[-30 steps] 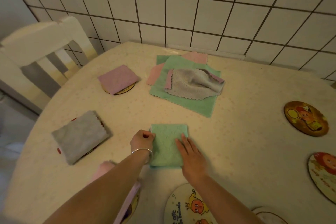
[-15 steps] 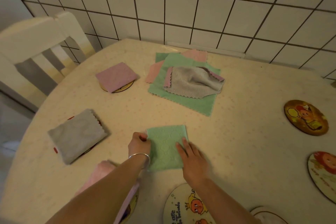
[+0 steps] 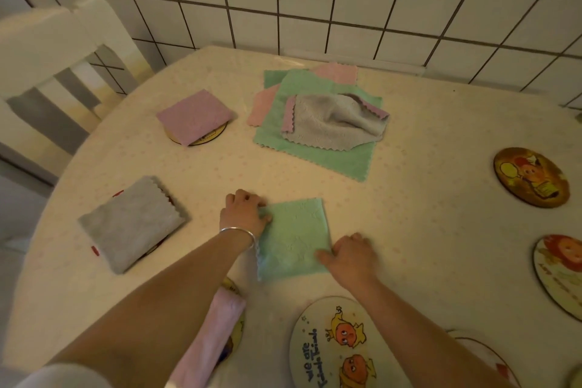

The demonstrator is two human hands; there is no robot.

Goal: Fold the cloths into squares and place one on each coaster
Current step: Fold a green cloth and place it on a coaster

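Green cloth (image 3: 294, 238) is lying flat on the bench (image 3: 409, 214), lower centre of frame, folded into a near-square w/ a fuzzy surface and a zigzag edge showing at its lower left. Left hand (image 3: 244, 214) is sitting at its upper-left corner, fingers curled and pinching that corner. Right hand (image 3: 352, 253) is pressing at the lower-right edge, fingers bent, thumb on the fabric (not clearly gripping). A printed coaster (image 3: 340, 346) is sitting just below, bottom centre, uncovered.

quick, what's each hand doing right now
Left hand: closed, pinching the green cloth's left edge.
Right hand: open, fingers resting on the cloth's near right corner, gripping nothing.
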